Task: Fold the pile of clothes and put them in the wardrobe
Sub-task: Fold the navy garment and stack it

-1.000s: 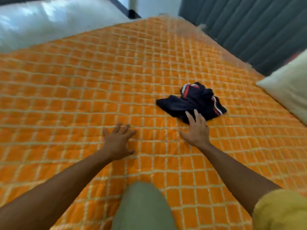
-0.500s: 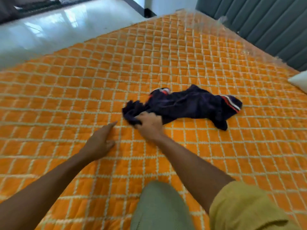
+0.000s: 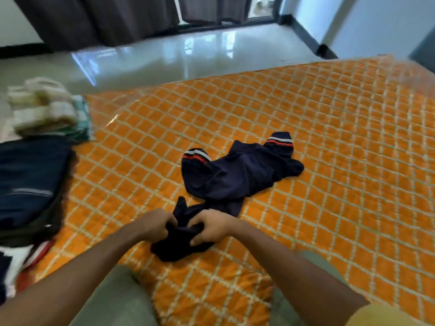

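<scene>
A navy garment with red and white striped cuffs lies crumpled on the orange quilted bed. Its near end is bunched up in front of me. My left hand grips that bunched end from the left, and my right hand grips it from the right, fingers curled into the cloth. The two hands sit close together just above the bed. A pile of clothes lies at the bed's left edge, dark items on top.
More clothing, pale folded pieces over a green one, sits further back on the left. Beyond the bed is a shiny pale floor with dark curtains at the far wall. My knees in green trousers are at the bottom.
My right hand dragged the navy garment toward me, and my left hand came off the bed and took hold of its near end. My view swung left, showing the clothes pile.
</scene>
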